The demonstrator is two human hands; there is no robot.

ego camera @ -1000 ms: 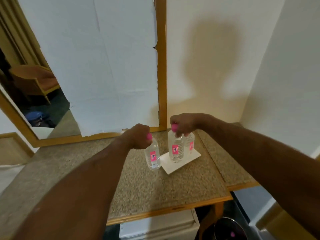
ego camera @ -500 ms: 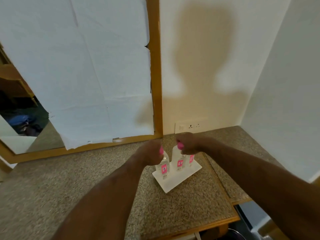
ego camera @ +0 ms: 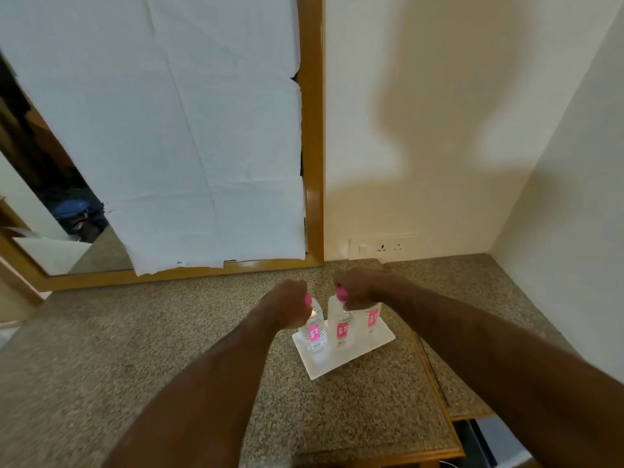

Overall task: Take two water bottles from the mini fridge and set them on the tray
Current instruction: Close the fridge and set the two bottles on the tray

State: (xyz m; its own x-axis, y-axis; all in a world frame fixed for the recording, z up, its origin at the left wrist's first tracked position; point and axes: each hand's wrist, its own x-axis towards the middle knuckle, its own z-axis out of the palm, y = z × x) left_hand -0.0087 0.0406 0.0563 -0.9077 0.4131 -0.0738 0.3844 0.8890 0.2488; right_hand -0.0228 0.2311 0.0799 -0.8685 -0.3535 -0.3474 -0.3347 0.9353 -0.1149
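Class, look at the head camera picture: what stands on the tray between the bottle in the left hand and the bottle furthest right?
In the head view, the middle bottle stands there on the tray, held at its pink cap by the right hand.

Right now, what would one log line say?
left hand: grips pink-capped clear bottle | right hand: grips second bottle | both on white tray

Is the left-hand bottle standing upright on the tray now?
Upright, yes. The left bottle stands vertical with its base on the tray, near its left edge; the left hand grips its pink cap.
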